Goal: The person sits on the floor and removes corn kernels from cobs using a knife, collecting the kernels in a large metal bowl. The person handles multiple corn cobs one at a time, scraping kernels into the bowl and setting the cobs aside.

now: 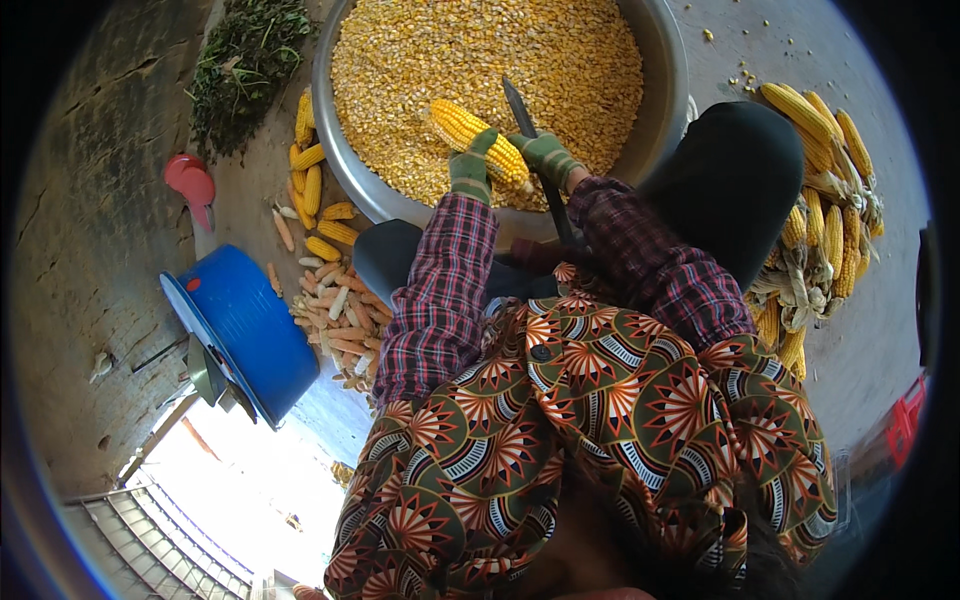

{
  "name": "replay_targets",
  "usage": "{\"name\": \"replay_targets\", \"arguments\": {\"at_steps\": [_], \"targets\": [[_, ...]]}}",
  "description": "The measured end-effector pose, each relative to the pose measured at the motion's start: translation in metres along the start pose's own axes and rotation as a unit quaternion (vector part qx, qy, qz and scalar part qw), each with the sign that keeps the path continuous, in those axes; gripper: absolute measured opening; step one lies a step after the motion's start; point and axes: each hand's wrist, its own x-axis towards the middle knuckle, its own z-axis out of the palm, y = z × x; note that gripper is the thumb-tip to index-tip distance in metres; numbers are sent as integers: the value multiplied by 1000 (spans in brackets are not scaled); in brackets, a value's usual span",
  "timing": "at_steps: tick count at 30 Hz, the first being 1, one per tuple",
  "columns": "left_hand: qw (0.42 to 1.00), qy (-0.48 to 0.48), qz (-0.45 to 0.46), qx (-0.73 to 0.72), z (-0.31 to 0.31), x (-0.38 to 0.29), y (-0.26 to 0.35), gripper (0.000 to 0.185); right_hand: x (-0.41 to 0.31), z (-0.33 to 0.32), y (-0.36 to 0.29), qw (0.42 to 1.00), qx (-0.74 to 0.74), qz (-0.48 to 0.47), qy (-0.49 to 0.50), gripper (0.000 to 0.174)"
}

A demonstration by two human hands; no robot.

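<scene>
In my left hand [473, 166], which wears a green glove, is a yellow ear of corn [480, 139] still covered with kernels. It is held slantwise over a wide metal basin [679, 90] filled with loose corn kernels [480, 52]. My right hand [549, 157], gloved too, grips a long dark narrow tool [517, 105] beside the ear. The tool's tapered end points away from me over the kernels, and its other end slopes down toward my lap. What it is made of is hard to tell. The fingers of the right hand are partly hidden.
Several full ears [313, 187] lie left of the basin, above a heap of bare cobs [345, 315]. A blue tub [255, 330] and a red plastic scoop-like object [193, 184] are further left. Wilted greens [244, 71] lie upper left. Bundled ears [829, 225] lie beside my right knee [727, 165].
</scene>
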Motion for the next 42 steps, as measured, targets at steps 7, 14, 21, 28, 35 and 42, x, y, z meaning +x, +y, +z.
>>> {"name": "replay_targets", "arguments": {"at_steps": [7,14,21,28,35,42], "targets": [[969,-145,-44,197,-38,-15,-15,56,14,-2,8,991,129,-29,15,36],[928,-155,-57,334,-52,-35,-16,74,0,3,-3,993,116,-21,12,44],[714,-153,-22,682,-15,-57,5,98,-7,3,-11,997,-52,-20,56,44],[836,-251,-1,488,-49,-38,-25,89,14,1,3,996,-70,-20,60,38],[850,-318,33,419,-55,-28,-28,79,0,-10,1,997,-67,-25,42,38],[808,-438,11,394,-65,-47,9,82,-3,-17,2,998,18,-58,34,35]]}}
